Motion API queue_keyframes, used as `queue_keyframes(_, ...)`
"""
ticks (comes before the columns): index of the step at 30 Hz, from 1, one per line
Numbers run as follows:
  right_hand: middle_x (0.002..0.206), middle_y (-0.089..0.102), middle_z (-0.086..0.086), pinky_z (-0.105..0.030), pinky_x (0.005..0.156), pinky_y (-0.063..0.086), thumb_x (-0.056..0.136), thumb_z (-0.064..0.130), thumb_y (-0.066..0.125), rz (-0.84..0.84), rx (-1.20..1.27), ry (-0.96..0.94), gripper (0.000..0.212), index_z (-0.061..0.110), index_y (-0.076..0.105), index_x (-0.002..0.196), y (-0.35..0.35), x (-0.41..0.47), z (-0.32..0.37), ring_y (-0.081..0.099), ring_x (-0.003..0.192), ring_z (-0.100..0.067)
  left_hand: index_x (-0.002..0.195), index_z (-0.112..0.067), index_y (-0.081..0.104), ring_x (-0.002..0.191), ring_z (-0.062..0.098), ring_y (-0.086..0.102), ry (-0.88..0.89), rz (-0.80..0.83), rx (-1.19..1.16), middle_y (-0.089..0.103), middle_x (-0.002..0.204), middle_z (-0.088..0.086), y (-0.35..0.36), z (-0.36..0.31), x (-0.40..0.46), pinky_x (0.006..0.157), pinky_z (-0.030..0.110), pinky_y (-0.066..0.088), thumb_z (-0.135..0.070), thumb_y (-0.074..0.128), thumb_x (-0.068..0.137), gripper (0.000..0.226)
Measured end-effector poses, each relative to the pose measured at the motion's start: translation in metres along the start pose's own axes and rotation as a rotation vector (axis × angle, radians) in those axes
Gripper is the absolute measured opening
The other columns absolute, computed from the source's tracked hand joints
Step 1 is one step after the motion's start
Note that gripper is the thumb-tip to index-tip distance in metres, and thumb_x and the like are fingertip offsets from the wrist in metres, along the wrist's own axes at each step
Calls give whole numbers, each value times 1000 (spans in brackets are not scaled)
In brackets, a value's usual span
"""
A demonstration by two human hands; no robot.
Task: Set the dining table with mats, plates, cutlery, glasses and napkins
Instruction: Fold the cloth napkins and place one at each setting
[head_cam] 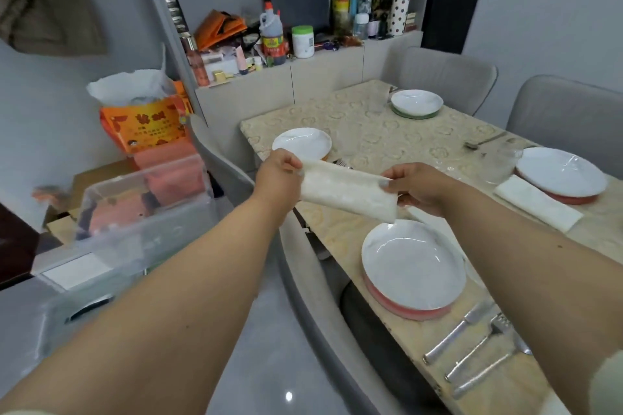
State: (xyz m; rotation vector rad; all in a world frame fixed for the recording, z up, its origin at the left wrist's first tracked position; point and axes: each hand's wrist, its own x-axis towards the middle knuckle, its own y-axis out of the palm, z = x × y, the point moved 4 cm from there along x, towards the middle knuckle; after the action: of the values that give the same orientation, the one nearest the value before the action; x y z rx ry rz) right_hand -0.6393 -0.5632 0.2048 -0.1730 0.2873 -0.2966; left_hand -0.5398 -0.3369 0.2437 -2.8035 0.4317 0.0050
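**Folded napkin held over a partly laid table**

At the centre of the frame a folded white napkin is held in the air between both hands, stretched lengthwise above the near edge of the table. The left hand pinches its left end, fingers curled round the fold; the right hand pinches the right end, thumb on top.

Just below the napkin, lower centre, a white plate rests on a red mat. To the lower right of that plate lie a knife, a fork and a spoon, side by side.

At the right edge, a second plate sits on a red mat, with a flat napkin just beside it and a clear glass near its upper left. A third plate lies behind the left hand; a fourth sits on a green mat toward the upper centre.

Grey chairs stand at the table's far side. In the upper centre a cabinet top bears bottles and jars; at left, a clear storage box.
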Motion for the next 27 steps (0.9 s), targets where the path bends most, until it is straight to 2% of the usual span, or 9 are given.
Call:
queue_keyframes(3,77,61,-8,-23,55,38,90,-4,57,-100,62,10,11,7,62,89,9,24,16,53,63,-15,70,-22,47,75,23,50,47,1,11,53,83,1,-20,1,46,65,37,49,-6,51,90,26)
queue_keyframes(7,77,61,-13,-20,51,44,90,-6,55,-269,134,26,15,7,61,87,26,54,31,55,63,-17,65,-21,48,73,21,48,72,52,2,53,82,0,-51,5,114,65,31,44,-5,52,89,29)
queue_keyframes(11,81,62,-12,-25,63,49,92,0,56,-321,110,75,10,9,61,90,59,84,42,59,70,-19,68,-21,56,68,16,51,135,199,35,55,79,-2,-61,-1,166,54,21,46,-3,52,92,30)
queue_keyframes(13,88,62,-9,-32,74,48,91,14,62,-362,151,102,5,12,59,95,74,104,47,60,79,-18,72,-19,59,71,12,53,168,270,12,57,84,-2,-58,-4,187,47,15,45,0,50,92,29)
queue_keyframes(16,102,59,-5,-35,85,44,87,37,67,-438,219,196,29,17,58,104,85,136,48,56,91,-19,74,-22,62,80,15,54,220,343,-3,59,86,-4,-50,-8,223,66,24,48,-2,52,93,30)
queue_keyframes(19,104,60,-12,-38,83,49,85,43,65,-384,502,329,33,15,59,103,92,166,38,60,88,-29,75,-23,63,77,12,53,222,412,-40,58,86,-3,-39,-14,264,66,28,49,-3,53,94,30)
queue_keyframes(22,105,61,-13,-38,74,48,88,31,61,-347,723,268,32,12,58,113,90,203,38,62,86,-30,76,-20,64,78,16,55,193,477,-100,58,87,0,-29,-19,307,62,28,50,-2,53,95,28)
queue_keyframes(24,106,60,-9,-36,71,46,91,16,57,-428,747,143,30,10,56,120,76,232,47,59,84,-25,76,-20,66,86,20,58,168,471,-95,60,90,0,-21,-21,339,75,36,56,-1,54,94,29)
queue_keyframes(27,103,59,-7,-32,68,50,91,0,56,-582,673,2,24,17,56,108,51,268,69,58,81,-20,80,-15,69,95,23,60,136,460,-94,62,96,1,-5,-24,386,82,39,57,-1,55,94,24)
